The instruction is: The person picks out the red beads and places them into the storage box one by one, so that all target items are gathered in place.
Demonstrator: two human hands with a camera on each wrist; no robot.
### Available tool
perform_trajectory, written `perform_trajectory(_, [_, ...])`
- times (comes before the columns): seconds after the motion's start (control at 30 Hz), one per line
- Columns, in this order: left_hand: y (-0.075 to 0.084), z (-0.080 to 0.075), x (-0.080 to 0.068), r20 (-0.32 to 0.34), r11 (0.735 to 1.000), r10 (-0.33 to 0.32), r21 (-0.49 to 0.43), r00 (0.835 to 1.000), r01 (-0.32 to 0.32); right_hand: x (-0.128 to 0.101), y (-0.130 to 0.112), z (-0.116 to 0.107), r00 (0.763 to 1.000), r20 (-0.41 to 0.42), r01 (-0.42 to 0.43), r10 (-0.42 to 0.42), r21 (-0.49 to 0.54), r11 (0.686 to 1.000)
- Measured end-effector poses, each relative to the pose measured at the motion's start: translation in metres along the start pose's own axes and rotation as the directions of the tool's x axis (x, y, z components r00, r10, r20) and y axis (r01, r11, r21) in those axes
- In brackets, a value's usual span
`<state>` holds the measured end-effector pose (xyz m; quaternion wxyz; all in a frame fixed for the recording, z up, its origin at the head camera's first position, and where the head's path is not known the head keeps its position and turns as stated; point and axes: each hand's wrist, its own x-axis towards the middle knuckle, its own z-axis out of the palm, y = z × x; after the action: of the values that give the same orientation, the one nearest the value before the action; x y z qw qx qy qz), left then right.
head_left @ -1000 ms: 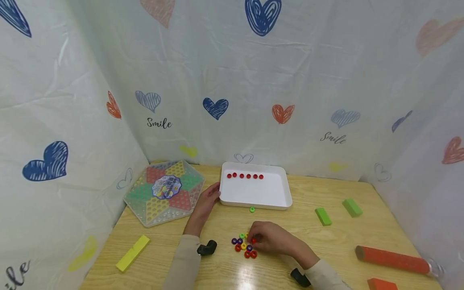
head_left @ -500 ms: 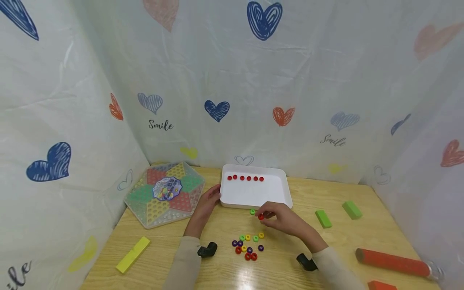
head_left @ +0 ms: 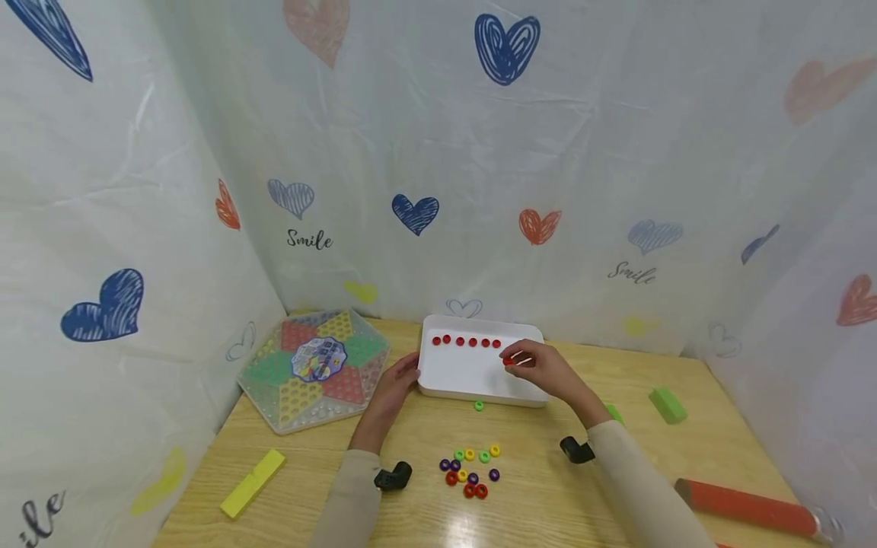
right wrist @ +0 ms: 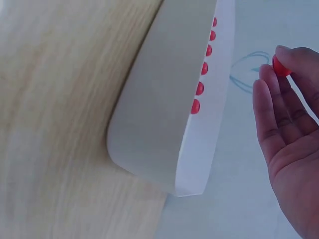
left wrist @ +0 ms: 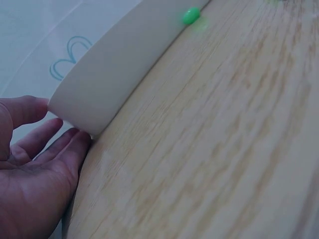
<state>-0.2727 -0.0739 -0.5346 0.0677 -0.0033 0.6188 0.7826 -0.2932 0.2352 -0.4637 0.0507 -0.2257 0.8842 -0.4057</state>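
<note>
Six glossy red ring-shaped beads (head_left: 473,342) make a row along the far side of a shallow white rectangular tray (head_left: 459,373) on the pale wooden tabletop (head_left: 548,495). The right hand (head_left: 544,369) pinches another red bead (head_left: 508,361) over the tray, just beyond the row's right end. The left hand (head_left: 393,387) holds the tray's left end. To place the bead well, I would shift it slightly farther back, in line with the others, lower it flat and part thumb and finger gently, so it neither rolls nor nudges its neighbour; the left hand should keep the tray from sliding.

The right wrist view shows the bead raised above the rim, but the tray's floor is hidden there. The left wrist view shows the thumb at the rim's corner and fingertips low by the tabletop, details too small from the head. Only the head view shows the whole cluster of loose coloured beads (head_left: 473,479).
</note>
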Motion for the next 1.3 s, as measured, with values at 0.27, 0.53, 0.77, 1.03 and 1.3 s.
perform_trajectory(0.27, [-0.002,-0.001,0.0,0.013,1.0,0.014,-0.001,1.0,-0.014,0.042,0.002,-0.005,1.0,0.024,0.013,-0.013,-0.026,1.0])
perform_trajectory(0.53, [-0.005,-0.001,-0.002,0.035,1.0,0.03,-0.009,0.999,-0.03,0.081,0.004,0.006,0.994,0.108,-0.021,0.02,0.013,1.0])
perform_trajectory(0.77, [-0.008,-0.003,0.001,0.032,0.999,0.034,-0.012,0.999,-0.033,0.111,0.001,0.015,0.988,0.145,0.052,-0.045,-0.045,0.998])
perform_trajectory(1.03, [-0.006,-0.005,-0.003,0.011,0.999,0.038,0.013,0.999,-0.038,0.142,-0.002,0.035,0.971,0.185,0.167,-0.149,-0.087,0.982])
perform_trajectory(1.3, [-0.005,-0.002,-0.003,0.041,0.999,0.03,0.03,0.999,-0.031,0.15,-0.008,0.05,0.979,0.179,0.121,-0.097,-0.134,0.984])
